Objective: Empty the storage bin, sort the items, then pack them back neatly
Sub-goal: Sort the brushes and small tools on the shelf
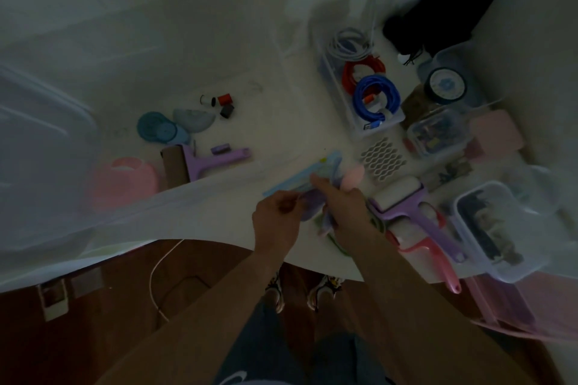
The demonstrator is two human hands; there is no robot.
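Note:
Over the white table's (281, 134) front edge, both hands hold one small bundle of plastic items (316, 176): long light-blue strips, a purple piece and a pink rounded end. My left hand (275, 219) pinches the bundle's near purple end. My right hand (341, 200) is curled round its middle. The big translucent storage bin (47, 166) stands at the far left. Sorted items lie across the table. The picture is dim and blurred, so the finer parts of the bundle are unclear.
A clear tray (353, 122) holds white, red and blue cable coils. Purple and pink lint rollers (413, 212), a white wavy grid (383, 161) and lidded clear boxes (497, 228) crowd the right. A purple scraper (209, 159), blue discs (156, 128), thread spools (223, 103) and a pink bowl (122, 181) lie mid-left.

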